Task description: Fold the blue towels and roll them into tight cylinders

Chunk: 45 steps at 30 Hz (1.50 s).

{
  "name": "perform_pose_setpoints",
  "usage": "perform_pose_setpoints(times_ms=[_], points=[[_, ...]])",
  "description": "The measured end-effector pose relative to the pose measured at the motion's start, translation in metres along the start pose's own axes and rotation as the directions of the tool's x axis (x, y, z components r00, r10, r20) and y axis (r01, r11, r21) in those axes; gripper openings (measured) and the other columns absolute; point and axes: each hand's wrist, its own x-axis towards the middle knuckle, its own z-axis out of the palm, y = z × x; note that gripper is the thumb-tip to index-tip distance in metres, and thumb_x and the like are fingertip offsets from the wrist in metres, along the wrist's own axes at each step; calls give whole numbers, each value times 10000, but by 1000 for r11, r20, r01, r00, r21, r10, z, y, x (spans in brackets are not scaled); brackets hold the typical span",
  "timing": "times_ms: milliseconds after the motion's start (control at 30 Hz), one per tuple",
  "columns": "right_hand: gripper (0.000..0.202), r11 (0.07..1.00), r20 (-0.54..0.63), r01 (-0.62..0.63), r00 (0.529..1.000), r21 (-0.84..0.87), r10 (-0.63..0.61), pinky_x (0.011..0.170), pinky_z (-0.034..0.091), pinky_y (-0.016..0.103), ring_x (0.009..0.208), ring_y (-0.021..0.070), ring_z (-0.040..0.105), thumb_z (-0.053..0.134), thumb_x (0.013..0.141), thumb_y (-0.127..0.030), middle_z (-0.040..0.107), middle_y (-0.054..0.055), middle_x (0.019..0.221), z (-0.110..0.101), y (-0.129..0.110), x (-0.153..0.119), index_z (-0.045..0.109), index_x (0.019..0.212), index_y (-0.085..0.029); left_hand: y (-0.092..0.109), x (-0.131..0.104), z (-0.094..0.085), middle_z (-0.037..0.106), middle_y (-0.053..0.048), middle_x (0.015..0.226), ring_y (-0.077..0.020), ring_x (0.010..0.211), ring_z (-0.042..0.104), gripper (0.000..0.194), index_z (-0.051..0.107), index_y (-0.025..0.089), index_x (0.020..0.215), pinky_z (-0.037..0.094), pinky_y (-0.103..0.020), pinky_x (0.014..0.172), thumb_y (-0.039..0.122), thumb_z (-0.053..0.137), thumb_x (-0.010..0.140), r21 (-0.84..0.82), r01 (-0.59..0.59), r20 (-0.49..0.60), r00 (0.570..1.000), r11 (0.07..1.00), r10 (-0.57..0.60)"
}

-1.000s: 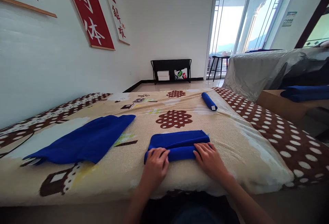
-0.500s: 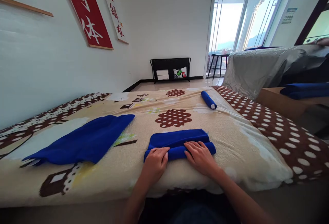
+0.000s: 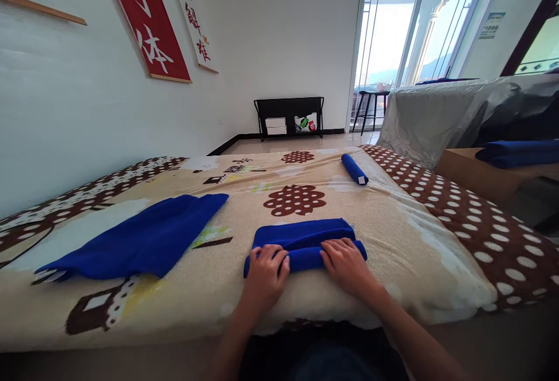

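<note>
A blue towel lies in front of me on the patterned blanket, its near edge rolled into a tube and its far part flat. My left hand grips the left end of the roll, fingers curled over the top. Toward the right end, my right hand is closed over the same roll. Both thumbs point inward along the near side. To the left, a second blue towel is spread loosely, a white tag at its near corner. Farther off at the right lies a tightly rolled blue towel with a white label.
Brown dotted borders edge the blanket on both sides. At the right, folded blue cloth sits on a cardboard box, near a plastic-covered piece of furniture. A black rack stands against the far wall.
My left hand's fingers have shifted and bent more over the roll. My right hand has slid slightly right along it. The other towels lie as before.
</note>
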Motion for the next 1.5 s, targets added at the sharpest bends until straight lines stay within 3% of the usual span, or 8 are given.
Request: perform_pose_setpoints(times_ms=[200, 500, 633, 833, 1033, 1233, 1367, 1500], points=[[377, 994, 69, 76, 994, 77, -82, 1029, 417, 386, 1248, 200, 581, 400, 1034, -342, 628, 63, 1347, 8, -24, 17, 593, 1329, -209, 15, 20, 16, 683, -70, 1272, -210, 1171, 634, 364, 652, 185, 1249, 470, -384, 1003, 272, 383, 1020, -142, -51, 169, 983, 989, 75], [412, 994, -10, -86, 996, -61, 86, 1039, 409, 440, 1224, 233, 601, 341, 1046, -413, 655, 79, 1301, 1, 29, -9, 665, 1206, -215, -45, -13, 0, 714, -72, 1214, -247, 1187, 632, 361, 713, 220, 1129, 438, -433, 1002, 337, 389, 1020, 110, 113, 14, 993, 988, -115], [398, 990, 0, -103, 995, -92, 103, 1015, 415, 438, 1154, 244, 636, 349, 1044, -395, 703, 94, 1198, 0, 22, -3, 698, 1091, -209, -26, -3, 5, 749, -98, 1099, -283, 1087, 670, 342, 726, 194, 1017, 380, -521, 1036, 305, 403, 1009, 159, 121, -37, 993, 980, -116], [401, 1000, 43, 7, 999, 17, -8, 1013, 435, 384, 1199, 210, 615, 346, 1050, -406, 677, 67, 1266, 3, 0, 13, 672, 1188, -218, 8, 22, 19, 689, -81, 1262, -230, 1199, 631, 338, 682, 191, 1190, 468, -407, 980, 292, 414, 1011, -45, -10, 155, 988, 999, 17], [426, 991, -31, -126, 992, -34, 125, 1040, 428, 431, 1234, 232, 595, 353, 1043, -438, 666, 86, 1281, 3, 42, -6, 673, 1203, -209, -50, -3, 9, 705, -73, 1232, -247, 1200, 630, 372, 711, 204, 1141, 462, -432, 1019, 346, 389, 1022, -14, 189, 52, 981, 982, -188], [373, 999, -112, 45, 993, 23, -42, 1046, 442, 428, 1250, 225, 567, 457, 1012, -374, 634, 73, 1329, -7, 81, -36, 594, 1319, -213, -103, -41, -4, 690, -60, 1253, -231, 1188, 623, 344, 631, 228, 1264, 461, -407, 1015, 358, 441, 1008, -69, 47, -68, 996, 997, -51], [390, 988, -136, 154, 980, 32, -148, 1046, 434, 444, 1265, 236, 544, 542, 949, -268, 604, 43, 1368, -16, 94, -54, 560, 1339, -263, -97, -53, -14, 596, -77, 1383, -258, 1290, 540, 369, 560, 258, 1337, 393, -433, 1064, 276, 515, 971, 33, -80, -158, 984, 996, 85], [516, 983, -98, 176, 981, 55, -170, 1043, 425, 451, 1281, 246, 527, 543, 879, -167, 594, 26, 1377, -15, 101, -60, 524, 1380, -290, -82, -54, -18, 559, -60, 1419, -257, 1320, 504, 458, 506, 304, 1371, 356, -438, 1061, 182, 514, 930, 49, -202, -21, 979, 978, 203]])
